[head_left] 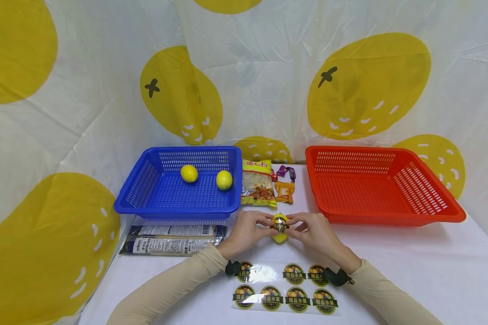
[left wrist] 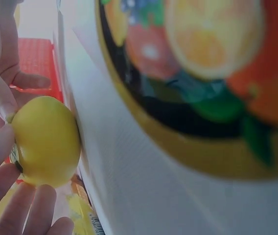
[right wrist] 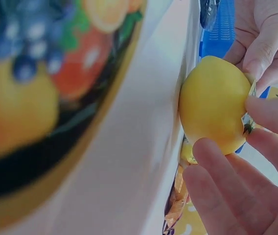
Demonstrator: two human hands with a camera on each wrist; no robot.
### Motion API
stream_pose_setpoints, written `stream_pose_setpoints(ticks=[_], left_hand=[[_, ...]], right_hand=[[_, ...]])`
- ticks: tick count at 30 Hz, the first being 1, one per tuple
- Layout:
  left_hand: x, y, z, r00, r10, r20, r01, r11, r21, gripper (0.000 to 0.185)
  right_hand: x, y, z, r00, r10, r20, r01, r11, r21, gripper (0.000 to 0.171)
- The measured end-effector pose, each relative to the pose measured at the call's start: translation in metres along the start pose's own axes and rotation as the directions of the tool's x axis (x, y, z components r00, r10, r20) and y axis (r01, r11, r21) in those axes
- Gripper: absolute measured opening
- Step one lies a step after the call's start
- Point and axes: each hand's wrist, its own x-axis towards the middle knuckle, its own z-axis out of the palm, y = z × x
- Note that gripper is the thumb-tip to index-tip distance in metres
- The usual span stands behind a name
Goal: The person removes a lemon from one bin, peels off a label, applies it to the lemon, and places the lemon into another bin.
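A yellow lemon (head_left: pixel 279 239) rests on the white table between both hands. A round black-and-gold sticker (head_left: pixel 280 224) lies over its upper side. From the left, my left hand (head_left: pixel 250 228) pinches one edge of the sticker with thumb and forefinger. My right hand (head_left: pixel 315 231) pinches the opposite edge. In the right wrist view, an edge of the label stands slightly off the lemon (right wrist: pixel 212 105), and other right fingers (right wrist: pixel 217 166) lie close to the fruit. The left wrist view shows left fingertips beside the lemon (left wrist: pixel 48 142). Nearer lies a clear sheet (head_left: pixel 264 271) of round fruit stickers.
At the back left, a blue basket (head_left: pixel 179 212) holds two lemons (head_left: pixel 189 173). A red basket (head_left: pixel 386 219) stands at the back right. Between them lie a yellow food packet (head_left: pixel 258 183) and small wrapped snacks (head_left: pixel 284 192). Long dark packets (head_left: pixel 171 239) lie before the blue basket.
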Motion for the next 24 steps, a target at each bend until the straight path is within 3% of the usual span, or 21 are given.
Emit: stream_pose_setpoints(ticks=[14,24], left_hand=[[0.0005,0.0032,0.0016,1.000,0.008,-0.004,-0.008,0.996,0.083,0.021],[0.0007,0.0044,0.0025,1.000,0.002,-0.014,-0.001,0.996,0.093,0.021]], right_hand=[[0.0005,-0.0077,0.0033,0.998,0.057,-0.029,-0.057,0.998,-0.015,0.022],[0.0001,-0.0064,0.0045,0.997,0.075,-0.028,-0.076,0.997,-0.022,0.021]])
